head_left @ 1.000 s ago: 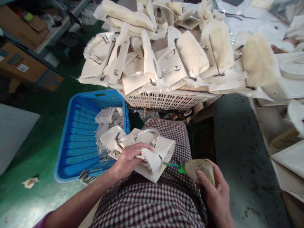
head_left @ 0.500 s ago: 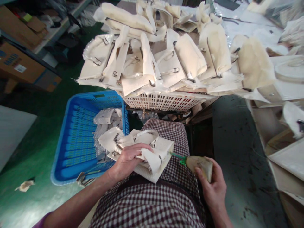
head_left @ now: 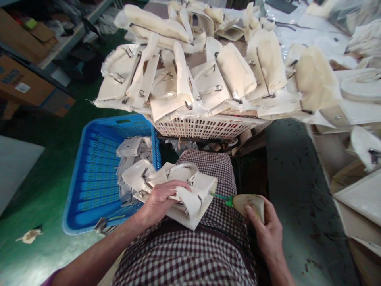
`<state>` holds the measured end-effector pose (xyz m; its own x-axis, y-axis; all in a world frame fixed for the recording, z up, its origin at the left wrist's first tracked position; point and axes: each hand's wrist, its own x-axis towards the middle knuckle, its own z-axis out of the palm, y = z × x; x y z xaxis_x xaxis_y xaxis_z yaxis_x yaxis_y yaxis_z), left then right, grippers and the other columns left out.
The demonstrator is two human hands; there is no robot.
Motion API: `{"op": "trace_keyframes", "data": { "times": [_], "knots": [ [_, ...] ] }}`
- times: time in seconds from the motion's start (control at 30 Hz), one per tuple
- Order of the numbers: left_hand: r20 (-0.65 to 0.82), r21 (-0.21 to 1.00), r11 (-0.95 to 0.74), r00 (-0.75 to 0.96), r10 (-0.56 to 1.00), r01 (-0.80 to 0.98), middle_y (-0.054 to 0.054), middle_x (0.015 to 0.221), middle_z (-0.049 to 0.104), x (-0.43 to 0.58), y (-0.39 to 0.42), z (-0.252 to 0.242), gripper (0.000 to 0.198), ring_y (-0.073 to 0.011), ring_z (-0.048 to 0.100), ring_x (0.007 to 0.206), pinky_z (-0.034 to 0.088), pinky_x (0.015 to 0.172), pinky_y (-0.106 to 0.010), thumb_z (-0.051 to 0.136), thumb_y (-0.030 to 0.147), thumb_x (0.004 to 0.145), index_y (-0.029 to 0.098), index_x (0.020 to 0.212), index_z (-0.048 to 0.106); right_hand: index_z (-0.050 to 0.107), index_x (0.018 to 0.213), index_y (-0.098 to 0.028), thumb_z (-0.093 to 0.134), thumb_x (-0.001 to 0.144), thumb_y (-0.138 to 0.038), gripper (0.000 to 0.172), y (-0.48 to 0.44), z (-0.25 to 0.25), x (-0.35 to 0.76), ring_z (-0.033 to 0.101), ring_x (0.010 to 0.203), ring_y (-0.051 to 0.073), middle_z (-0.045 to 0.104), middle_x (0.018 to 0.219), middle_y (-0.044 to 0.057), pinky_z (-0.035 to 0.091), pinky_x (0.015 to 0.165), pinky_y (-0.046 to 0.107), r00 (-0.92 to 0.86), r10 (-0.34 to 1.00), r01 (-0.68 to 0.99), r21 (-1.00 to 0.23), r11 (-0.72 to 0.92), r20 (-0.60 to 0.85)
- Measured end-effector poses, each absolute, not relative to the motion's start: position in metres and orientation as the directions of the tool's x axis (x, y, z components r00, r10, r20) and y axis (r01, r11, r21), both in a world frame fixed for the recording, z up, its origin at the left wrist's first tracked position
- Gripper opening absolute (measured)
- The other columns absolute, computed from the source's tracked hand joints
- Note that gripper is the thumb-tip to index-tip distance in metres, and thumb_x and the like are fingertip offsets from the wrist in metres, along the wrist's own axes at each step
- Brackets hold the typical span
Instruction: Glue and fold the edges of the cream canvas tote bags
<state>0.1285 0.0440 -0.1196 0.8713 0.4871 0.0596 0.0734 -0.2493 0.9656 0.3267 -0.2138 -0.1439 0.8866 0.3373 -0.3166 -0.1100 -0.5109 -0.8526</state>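
Across my lap lies a cream handbag piece (head_left: 205, 182) with a looped handle and dark zipper ends. My left hand (head_left: 160, 200) is closed on its near side, thumb hidden by the fabric. In my right hand (head_left: 266, 224) is a glue bottle (head_left: 245, 204), soft and brownish, held on its side with fingers wrapped round it. Its green nozzle (head_left: 220, 196) points left, and the thin tip meets the right edge of the handbag piece. Whether any liquid comes out is too small to tell.
A blue plastic basket (head_left: 74, 190) with grey-white pieces (head_left: 129, 147) stands at my left. Ahead, several cream bag pieces (head_left: 211, 83) are heaped over a white crate (head_left: 202, 128). A dark bench surface (head_left: 294, 190) runs along my right. Cardboard boxes (head_left: 24, 85) sit far left.
The bottle's nozzle tip has shifted very slightly along the right edge of the handbag piece. Both hands keep their grip, and the whole view has moved a little.
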Motion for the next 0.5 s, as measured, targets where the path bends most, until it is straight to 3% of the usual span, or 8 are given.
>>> {"op": "trace_keyframes", "data": {
  "times": [0.2, 0.5],
  "knots": [
    [0.093, 0.953, -0.296, 0.876, 0.473, 0.059, -0.008, 0.098, 0.076, 0.13, 0.042, -0.118, 0.024, -0.0187, 0.072, 0.092, 0.057, 0.086, -0.028, 0.058, -0.002, 0.084, 0.016, 0.084, 0.074, 0.062, 0.114, -0.02, 0.079, 0.063, -0.064, 0.07, -0.209, -0.133, 0.327, 0.063, 0.081, 0.025, 0.068, 0.096, 0.006, 0.051, 0.069, 0.036, 0.924, 0.215, -0.157, -0.826, -0.542, -0.316],
    [0.083, 0.958, -0.282, 0.878, 0.472, 0.061, -0.007, 0.1, 0.076, 0.131, 0.045, -0.116, 0.027, -0.0181, 0.072, 0.094, 0.055, 0.088, -0.027, 0.057, -0.006, 0.082, 0.016, 0.084, 0.074, 0.066, 0.103, -0.017, 0.078, 0.064, -0.065, 0.063, -0.206, -0.122, 0.321, 0.06, 0.069, 0.022, 0.069, 0.083, 0.005, 0.049, 0.056, 0.03, 0.878, 0.246, -0.238, -0.821, -0.519, -0.41]
  ]
}}
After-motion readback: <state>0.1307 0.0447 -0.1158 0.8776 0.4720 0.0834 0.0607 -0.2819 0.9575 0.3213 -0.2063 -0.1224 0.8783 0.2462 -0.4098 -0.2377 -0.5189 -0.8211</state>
